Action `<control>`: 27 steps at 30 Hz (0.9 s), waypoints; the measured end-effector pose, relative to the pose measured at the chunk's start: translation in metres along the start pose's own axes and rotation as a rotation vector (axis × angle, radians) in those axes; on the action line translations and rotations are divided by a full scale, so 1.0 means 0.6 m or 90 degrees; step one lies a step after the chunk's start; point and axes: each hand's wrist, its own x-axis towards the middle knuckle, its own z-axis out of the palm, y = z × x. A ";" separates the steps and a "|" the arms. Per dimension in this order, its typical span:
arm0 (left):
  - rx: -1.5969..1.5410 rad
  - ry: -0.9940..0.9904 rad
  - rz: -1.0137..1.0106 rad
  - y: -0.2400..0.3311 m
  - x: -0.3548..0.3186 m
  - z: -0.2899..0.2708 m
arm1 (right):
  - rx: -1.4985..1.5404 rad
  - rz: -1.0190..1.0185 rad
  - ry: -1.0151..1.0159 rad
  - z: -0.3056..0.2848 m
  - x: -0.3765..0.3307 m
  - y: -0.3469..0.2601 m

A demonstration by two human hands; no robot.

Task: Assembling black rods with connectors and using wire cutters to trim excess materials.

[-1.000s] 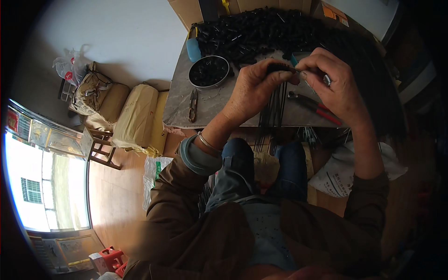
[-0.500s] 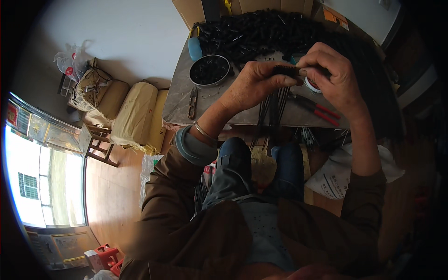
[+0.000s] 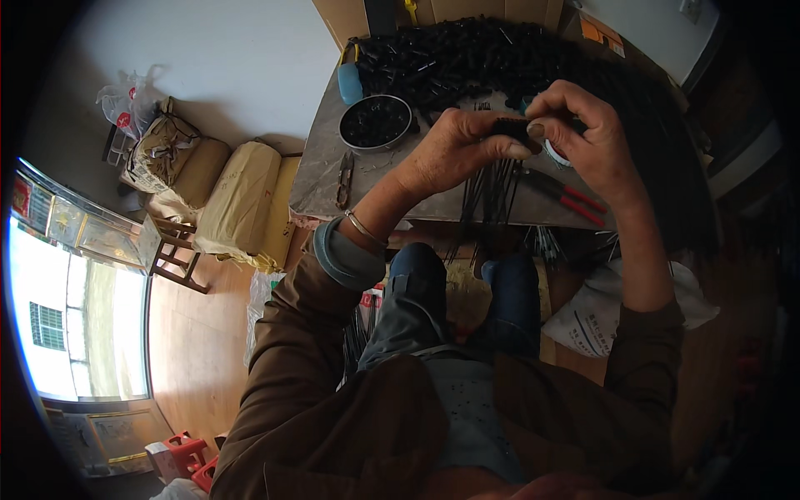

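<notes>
Over the table's near part, my left hand is closed with thumb and fingers on a small black ridged piece. Several thin, dark strands hang down below that hand past the table edge; whether they join the piece I cannot tell. My right hand is pinched at the right end of the piece, thumb against fingertips, and whatever is between them is too small to make out. Behind both hands lies a large heap of short black pieces.
On the grey table are a round bowl of black bits, snips, red-handled pliers and a partly hidden white round item. Wrapped bales stand left. A white sack sits by my right knee.
My right fingertips have shifted slightly left and curled tighter at the piece's end. My left hand keeps its hold, and the hanging strands have swung a little.
</notes>
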 end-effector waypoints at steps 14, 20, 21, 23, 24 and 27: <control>0.230 -0.013 0.037 -0.013 0.010 -0.036 | -0.103 -0.084 -0.031 0.015 0.022 -0.002; 0.112 0.023 0.036 -0.038 0.000 -0.011 | -0.186 -0.137 0.013 0.039 0.031 -0.010; 0.073 0.019 0.027 -0.043 -0.007 0.001 | -0.198 -0.148 0.031 0.047 0.032 -0.009; -0.030 0.052 -0.017 -0.069 -0.019 0.027 | -0.227 -0.183 0.025 0.055 0.034 -0.003; -0.034 0.054 -0.018 -0.084 -0.033 0.037 | -0.253 -0.222 0.021 0.057 0.036 -0.001; 0.334 -0.054 0.062 -0.137 -0.072 0.052 | -0.255 -0.192 0.010 0.052 0.043 0.003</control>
